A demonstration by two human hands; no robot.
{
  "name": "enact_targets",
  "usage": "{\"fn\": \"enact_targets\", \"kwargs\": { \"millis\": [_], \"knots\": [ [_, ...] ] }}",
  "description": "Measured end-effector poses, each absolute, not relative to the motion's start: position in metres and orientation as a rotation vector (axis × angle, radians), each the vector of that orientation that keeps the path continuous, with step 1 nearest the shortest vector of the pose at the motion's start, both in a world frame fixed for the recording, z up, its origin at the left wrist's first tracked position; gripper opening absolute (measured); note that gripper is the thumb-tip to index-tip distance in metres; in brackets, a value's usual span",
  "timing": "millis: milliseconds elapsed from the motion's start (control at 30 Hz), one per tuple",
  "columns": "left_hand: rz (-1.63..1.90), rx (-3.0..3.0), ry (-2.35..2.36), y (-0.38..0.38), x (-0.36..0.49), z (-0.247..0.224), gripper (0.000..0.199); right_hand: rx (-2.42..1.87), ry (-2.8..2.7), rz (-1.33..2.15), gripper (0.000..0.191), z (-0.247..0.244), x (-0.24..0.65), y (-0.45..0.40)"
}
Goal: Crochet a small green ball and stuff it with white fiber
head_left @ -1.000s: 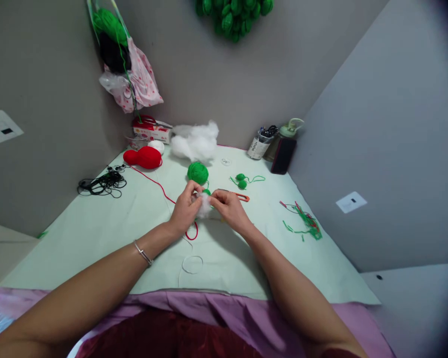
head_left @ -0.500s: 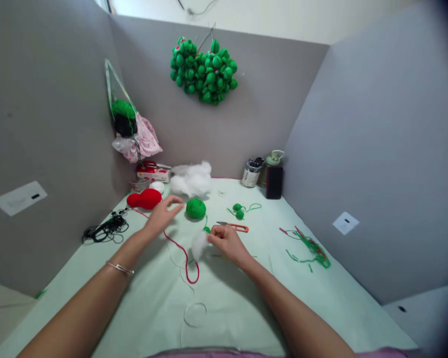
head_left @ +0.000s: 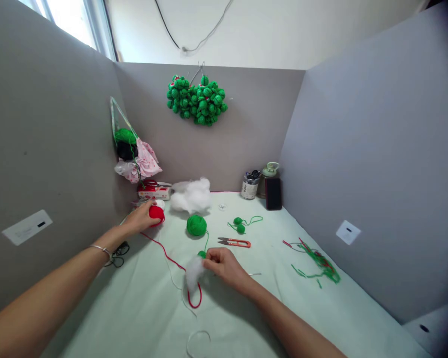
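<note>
My left hand [head_left: 139, 219] lies over the red yarn [head_left: 157, 215] at the left, its fingers curled round it and hiding part of it. A red strand [head_left: 168, 254] trails from there toward the middle of the table. My right hand [head_left: 224, 263] is closed in a pinch on a tuft of white stuffing [head_left: 194, 272]. A small green crocheted piece [head_left: 201, 254] shows at the same fingertips. Behind it sits a green yarn ball [head_left: 196, 225], with a strand running down to that piece. Orange thread snips [head_left: 234, 242] lie just beyond my right hand.
A heap of white stuffing [head_left: 191, 195] lies at the back. Two small green balls [head_left: 240, 227], yarn scraps [head_left: 319, 263] and a phone [head_left: 273, 194] are on the right. Black cord [head_left: 118, 253] lies under my left arm. Green crocheted balls [head_left: 197, 102] hang on the back panel.
My left hand has moved left and away from me, from beside the green ball onto the red yarn. My right hand keeps its pinch on the stuffing. The view has tilted upward.
</note>
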State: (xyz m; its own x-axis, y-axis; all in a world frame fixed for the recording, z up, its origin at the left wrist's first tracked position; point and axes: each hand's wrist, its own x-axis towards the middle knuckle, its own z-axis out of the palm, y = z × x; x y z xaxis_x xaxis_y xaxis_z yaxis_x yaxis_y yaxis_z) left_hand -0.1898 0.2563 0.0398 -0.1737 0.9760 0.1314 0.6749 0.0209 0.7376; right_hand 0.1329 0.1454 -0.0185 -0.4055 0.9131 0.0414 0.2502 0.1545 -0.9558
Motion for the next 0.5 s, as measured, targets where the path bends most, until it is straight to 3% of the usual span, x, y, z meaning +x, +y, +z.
{"fn": "enact_targets", "kwargs": {
  "millis": [300, 500],
  "knots": [
    [1.594, 1.445, 1.384, 0.250, -0.217, 0.169, 0.044, -1.079, -1.748, 1.366, 0.023, -0.016, 0.130, 0.142],
    [1.865, 1.547, 1.490, 0.280, -0.218, 0.211, 0.044, -1.091, -1.746, 1.391, 0.018, -0.016, 0.130, 0.140]
  ]
}}
